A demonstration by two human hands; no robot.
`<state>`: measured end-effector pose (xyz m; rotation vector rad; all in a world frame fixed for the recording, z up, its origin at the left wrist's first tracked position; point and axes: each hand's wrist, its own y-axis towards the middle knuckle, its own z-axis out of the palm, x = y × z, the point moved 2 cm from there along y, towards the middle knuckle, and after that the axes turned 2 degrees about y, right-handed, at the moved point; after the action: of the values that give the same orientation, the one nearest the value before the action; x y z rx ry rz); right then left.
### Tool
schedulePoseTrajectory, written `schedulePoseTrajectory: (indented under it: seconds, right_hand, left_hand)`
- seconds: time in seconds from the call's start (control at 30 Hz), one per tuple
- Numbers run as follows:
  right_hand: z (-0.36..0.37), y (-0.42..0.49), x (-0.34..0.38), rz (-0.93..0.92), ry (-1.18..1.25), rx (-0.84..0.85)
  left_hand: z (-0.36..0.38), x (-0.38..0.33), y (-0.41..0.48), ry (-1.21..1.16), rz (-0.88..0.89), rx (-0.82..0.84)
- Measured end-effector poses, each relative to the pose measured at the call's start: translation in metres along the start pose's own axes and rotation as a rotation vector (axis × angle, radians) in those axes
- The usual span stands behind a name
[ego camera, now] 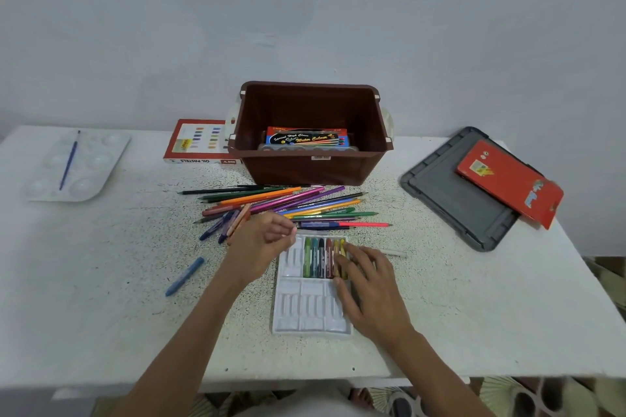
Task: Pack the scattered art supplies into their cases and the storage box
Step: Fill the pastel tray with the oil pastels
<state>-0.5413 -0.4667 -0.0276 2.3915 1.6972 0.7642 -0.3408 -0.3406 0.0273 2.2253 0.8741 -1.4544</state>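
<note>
From the head camera, the right hand is resting flat, fingers straight and spread, on the right side of the white pastel tray, its fingertips touching the row of oil pastels sitting in the upper slots. The left hand is hovering just left of those pastels with its fingers curled; I cannot tell whether it is holding anything. Just beyond both hands the coloured pencils are lying in a loose heap, with the brown storage box standing behind them. A blue pastel is lying left of the left hand.
</note>
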Motion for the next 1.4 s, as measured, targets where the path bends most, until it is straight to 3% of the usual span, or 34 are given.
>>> schedulePoseTrajectory:
  seconds: [0.17, 0.33, 0.47, 0.67, 0.9, 1.1, 1.23, 1.4]
  right_hand:
    - [0.000, 0.000, 0.001, -0.001, 0.001, -0.002]
    - [0.001, 0.000, 0.000, 0.001, 0.004, 0.001]
    - [0.000, 0.000, 0.000, 0.000, 0.006, 0.004]
    - [0.000, 0.000, 0.000, 0.000, 0.005, 0.012]
    - [-0.001, 0.000, 0.001, 0.003, 0.010, 0.001]
    - [-0.002, -0.001, 0.001, 0.006, 0.006, -0.007]
    - [0.000, -0.001, -0.001, 0.009, 0.011, -0.003]
    - [0.000, -0.001, -0.001, 0.005, 0.009, -0.010]
  left_hand:
    - [-0.002, -0.003, -0.002, -0.029, 0.043, -0.069]
    - [0.004, 0.002, -0.005, -0.042, -0.019, 0.000]
    - [0.016, 0.007, -0.009, 0.114, -0.060, 0.018]
    - [0.027, 0.028, -0.009, 0.533, 0.102, -0.101]
    - [0.026, 0.042, -0.013, 0.529, -0.033, -0.182]
    - [0.022, 0.043, -0.017, 0.643, 0.059, -0.197]
    - [0.008, 0.041, -0.017, 0.742, 0.105, -0.351]
    - [-0.013, 0.040, -0.014, 0.964, -0.024, -0.473]
